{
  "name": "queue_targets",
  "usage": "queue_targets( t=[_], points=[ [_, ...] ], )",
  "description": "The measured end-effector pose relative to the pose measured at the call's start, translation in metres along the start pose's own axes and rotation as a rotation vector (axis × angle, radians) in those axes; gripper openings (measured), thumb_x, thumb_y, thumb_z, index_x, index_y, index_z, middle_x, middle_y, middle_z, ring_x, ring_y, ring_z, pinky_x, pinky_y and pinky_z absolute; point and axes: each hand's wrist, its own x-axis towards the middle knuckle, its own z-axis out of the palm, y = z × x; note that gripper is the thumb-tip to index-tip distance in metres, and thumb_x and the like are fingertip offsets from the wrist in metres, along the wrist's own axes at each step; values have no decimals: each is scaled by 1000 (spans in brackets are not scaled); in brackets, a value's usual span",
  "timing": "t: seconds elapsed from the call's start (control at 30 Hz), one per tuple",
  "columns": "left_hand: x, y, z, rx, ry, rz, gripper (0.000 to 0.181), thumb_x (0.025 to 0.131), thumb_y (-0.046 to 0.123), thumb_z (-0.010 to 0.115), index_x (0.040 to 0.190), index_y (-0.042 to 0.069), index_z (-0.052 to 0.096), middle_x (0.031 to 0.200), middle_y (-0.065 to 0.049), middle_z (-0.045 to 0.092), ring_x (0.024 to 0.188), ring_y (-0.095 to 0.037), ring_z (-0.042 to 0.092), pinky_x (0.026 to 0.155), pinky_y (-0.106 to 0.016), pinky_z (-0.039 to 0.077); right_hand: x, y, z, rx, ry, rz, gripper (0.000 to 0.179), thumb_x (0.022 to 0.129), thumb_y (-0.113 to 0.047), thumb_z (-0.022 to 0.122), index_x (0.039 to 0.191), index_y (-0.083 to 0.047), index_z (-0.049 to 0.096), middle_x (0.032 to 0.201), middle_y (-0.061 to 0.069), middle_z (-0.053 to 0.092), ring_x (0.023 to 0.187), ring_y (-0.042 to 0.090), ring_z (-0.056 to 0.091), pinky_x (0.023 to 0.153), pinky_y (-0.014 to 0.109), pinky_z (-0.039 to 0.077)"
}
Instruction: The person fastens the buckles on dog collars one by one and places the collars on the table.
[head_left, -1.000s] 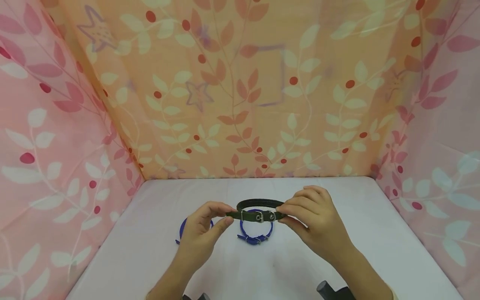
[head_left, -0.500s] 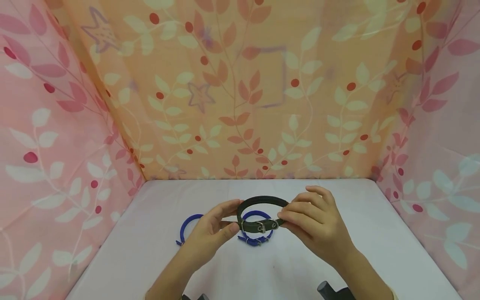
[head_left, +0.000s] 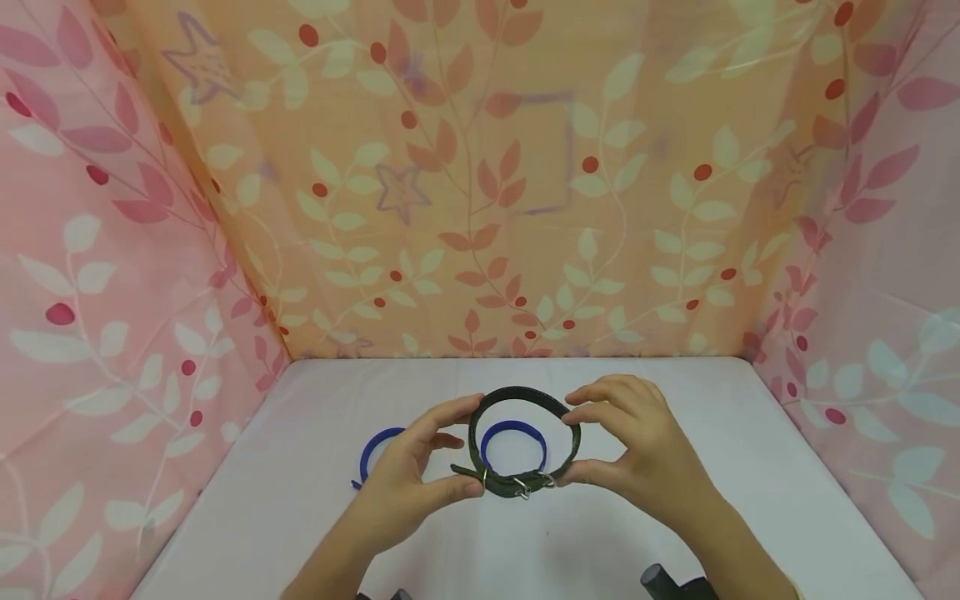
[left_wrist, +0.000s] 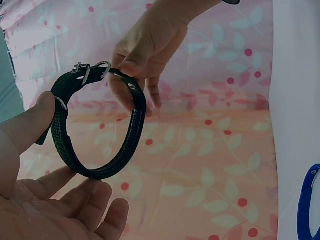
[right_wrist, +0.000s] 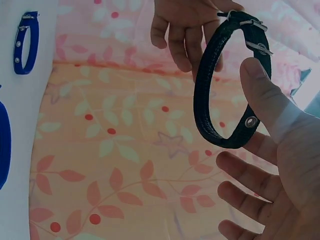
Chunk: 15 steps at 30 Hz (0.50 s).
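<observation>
A dark green pet collar (head_left: 510,485), buckled into a round loop, is held up above the table between both hands. Its metal buckle and rings are at the bottom of the loop in the head view. My left hand (head_left: 408,479) pinches its left side, the thumb low by the free strap end and the fingertips at the upper edge. My right hand (head_left: 637,433) grips the opposite side between thumb and fingers. In the right wrist view an eyelet of the green collar (right_wrist: 202,95) shows near the fingers. Through the loop a blue collar (head_left: 513,426) is visible, its lower part hidden.
Another blue collar (head_left: 377,442) lies on the white table (head_left: 705,400), partly behind the left hand. Patterned cloth walls (head_left: 480,292) enclose the table at the back and both sides. A dark grey cylindrical piece (head_left: 657,577) shows at the bottom edge.
The green collar has tilted from nearly edge-on to facing the head camera as a full ring, its buckle side lower. Thumbs and fingers of both hands have spread wider around it.
</observation>
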Motion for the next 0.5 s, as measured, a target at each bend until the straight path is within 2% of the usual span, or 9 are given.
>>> queue_targets(
  t=[0.1,0.23,0.5],
  points=[
    [-1,1,-1,5,-4,31,76,83,9,85,150,17,49,154,0,51,137,-20,50,104,-33,49,-2,-2,-1,63,-42,105,62,63,-51,92,113,-20,74,116,-7,70,116,17,59,109,26,35],
    [-2,2,-3,14,3,21,77,82,10,86,149,18,49,153,2,52,137,-18,50,104,-32,49,-4,-5,-3,130,-78,242,71,60,-43,96,123,-22,70,121,-10,69,120,12,57,106,18,40],
    [1,-2,0,11,83,7,72,83,10,85,147,19,52,151,4,53,133,-21,54,103,-31,50,-4,-10,2,179,-90,412,77,67,-30,96,137,-24,64,128,-14,65,121,6,57,107,14,39]
  ],
)
